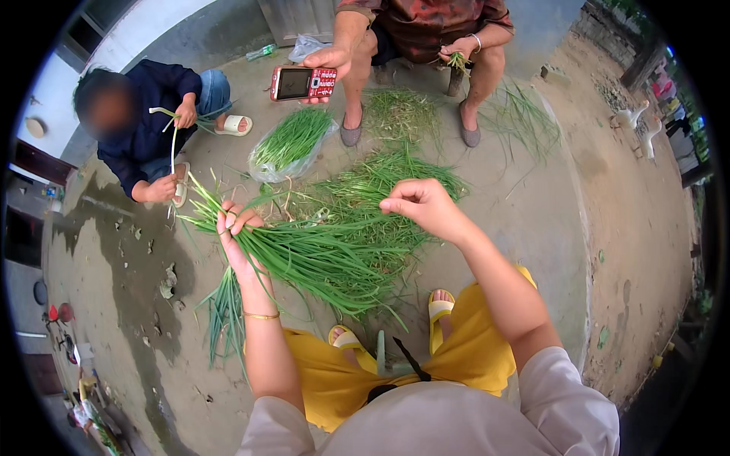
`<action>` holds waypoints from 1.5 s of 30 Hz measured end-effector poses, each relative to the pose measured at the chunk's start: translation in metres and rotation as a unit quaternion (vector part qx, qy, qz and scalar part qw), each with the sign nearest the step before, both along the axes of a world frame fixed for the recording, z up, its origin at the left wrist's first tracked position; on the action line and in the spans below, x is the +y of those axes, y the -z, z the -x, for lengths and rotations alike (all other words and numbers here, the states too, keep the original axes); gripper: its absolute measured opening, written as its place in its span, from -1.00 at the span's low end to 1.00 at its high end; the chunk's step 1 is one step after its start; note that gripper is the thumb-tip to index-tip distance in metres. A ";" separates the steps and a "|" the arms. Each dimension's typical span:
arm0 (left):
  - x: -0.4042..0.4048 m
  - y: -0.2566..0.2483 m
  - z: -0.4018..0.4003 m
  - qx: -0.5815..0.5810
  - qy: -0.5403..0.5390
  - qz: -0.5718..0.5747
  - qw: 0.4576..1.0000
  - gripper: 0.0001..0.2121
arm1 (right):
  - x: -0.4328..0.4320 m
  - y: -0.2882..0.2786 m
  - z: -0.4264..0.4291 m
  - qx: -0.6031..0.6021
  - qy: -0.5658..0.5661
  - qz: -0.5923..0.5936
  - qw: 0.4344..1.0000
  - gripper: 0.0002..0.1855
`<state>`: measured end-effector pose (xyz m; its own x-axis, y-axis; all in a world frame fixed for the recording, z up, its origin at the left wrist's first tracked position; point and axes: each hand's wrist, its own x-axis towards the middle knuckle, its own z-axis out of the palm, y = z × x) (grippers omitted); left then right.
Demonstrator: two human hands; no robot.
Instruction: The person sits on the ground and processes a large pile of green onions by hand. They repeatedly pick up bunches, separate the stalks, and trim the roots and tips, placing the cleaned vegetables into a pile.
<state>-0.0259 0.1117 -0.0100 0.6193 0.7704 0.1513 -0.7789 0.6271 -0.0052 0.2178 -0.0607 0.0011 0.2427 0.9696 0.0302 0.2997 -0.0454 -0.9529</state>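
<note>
My left hand is closed round a thick bundle of long green chives, their pale stem ends pointing up and left and the leaves drooping to the right. Over the right side of a loose heap of greens on the ground is my right hand, thumb and forefinger close together; whether a thin stem is between them I cannot tell. Beyond the heap, a clear plastic bag holds more chives. Darker green leaves hang or lie below my left hand.
Opposite me a seated person holds a red keypad phone and a few stems. At the left a crouching person holds a long pale-stemmed plant. Scattered trimmings and a plastic bottle lie beyond. White geese stand far right.
</note>
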 end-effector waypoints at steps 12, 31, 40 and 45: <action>-0.007 0.000 -0.007 0.008 0.015 -0.031 0.999 -0.93 | 0.004 0.008 0.031 -0.088 -0.084 -0.116 0.986 -0.89; 0.007 -0.002 0.015 0.053 -0.067 -0.005 0.996 -0.90 | -0.007 -0.005 0.006 -0.190 0.110 -0.156 0.963 -0.77; -0.003 -0.009 0.007 0.060 -0.042 -0.033 0.997 -0.87 | -0.008 -0.001 0.037 -0.299 -0.075 -0.066 0.949 -0.66; 0.015 0.008 0.018 0.054 -0.013 -0.015 0.998 -0.91 | -0.009 0.010 0.042 -0.370 -0.097 -0.043 0.923 -0.75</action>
